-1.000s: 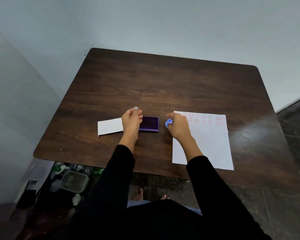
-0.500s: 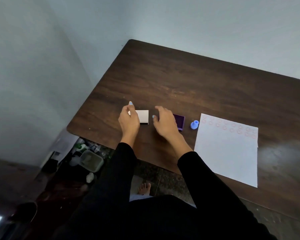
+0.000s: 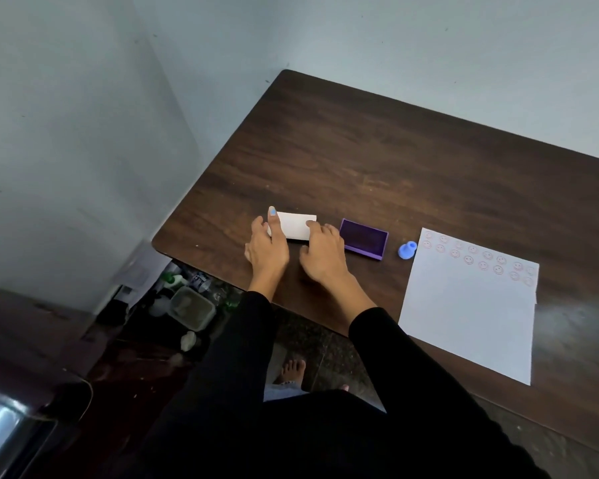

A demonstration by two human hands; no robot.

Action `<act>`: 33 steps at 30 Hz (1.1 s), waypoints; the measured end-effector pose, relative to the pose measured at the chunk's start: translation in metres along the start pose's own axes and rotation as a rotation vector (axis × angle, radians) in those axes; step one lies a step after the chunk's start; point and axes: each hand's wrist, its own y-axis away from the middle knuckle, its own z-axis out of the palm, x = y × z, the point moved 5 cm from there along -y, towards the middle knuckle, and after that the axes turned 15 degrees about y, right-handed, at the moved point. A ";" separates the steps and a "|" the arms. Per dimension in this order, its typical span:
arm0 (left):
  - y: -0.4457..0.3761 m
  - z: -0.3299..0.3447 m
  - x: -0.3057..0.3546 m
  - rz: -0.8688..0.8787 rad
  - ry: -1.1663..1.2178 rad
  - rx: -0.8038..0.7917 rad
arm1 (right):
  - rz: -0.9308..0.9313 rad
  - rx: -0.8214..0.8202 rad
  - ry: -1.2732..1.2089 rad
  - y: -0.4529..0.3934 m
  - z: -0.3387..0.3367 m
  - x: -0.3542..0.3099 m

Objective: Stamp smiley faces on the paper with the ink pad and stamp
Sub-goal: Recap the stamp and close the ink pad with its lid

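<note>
Both grips sit on the white lid [image 3: 296, 225] at the worktop's [image 3: 377, 160] near left: the left hand [image 3: 267, 248] rests on its left end with one finger stretched along the edge, and the right hand [image 3: 322, 252] has its fingers spread over the right end. Whether either grip pinches the lid, I cannot tell. Just right of the right hand lies the open purple pad [image 3: 363, 238]. Right of that, apart from it, the blue stamp [image 3: 407, 250] stands touching the paper's [image 3: 471, 305] far left corner. Two rows of faint red smileys [image 3: 478, 259] run along the paper's far edge.
</note>
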 end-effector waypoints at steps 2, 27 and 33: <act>0.003 0.005 0.004 0.042 0.038 -0.008 | 0.037 0.052 -0.060 0.003 -0.004 0.005; 0.033 0.090 0.001 0.089 -0.077 -0.391 | 0.461 0.261 -0.363 0.050 -0.014 0.103; 0.032 0.091 0.003 0.091 -0.078 -0.380 | 0.434 0.241 -0.377 0.050 -0.015 0.104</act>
